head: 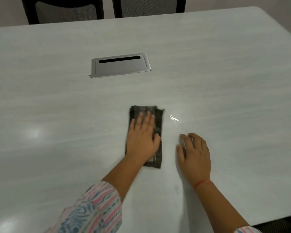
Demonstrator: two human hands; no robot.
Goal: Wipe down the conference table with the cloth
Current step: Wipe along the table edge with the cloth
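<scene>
A dark, folded cloth [159,120] lies flat on the pale conference table [57,101], a little below its middle. My left hand [142,137] presses down on the cloth with straight, spread fingers pointing away from me. My right hand [194,153] rests on the bare tabletop just right of the cloth, fingers slightly bent, holding nothing. A thin wet streak [174,118] shines on the table beside the cloth's far right corner.
A silver cable hatch [120,65] with a dark slot is set into the table beyond the cloth. Two dark chairs [65,10] stand at the far edge. The table's right edge and rounded far corner [275,19] are in view.
</scene>
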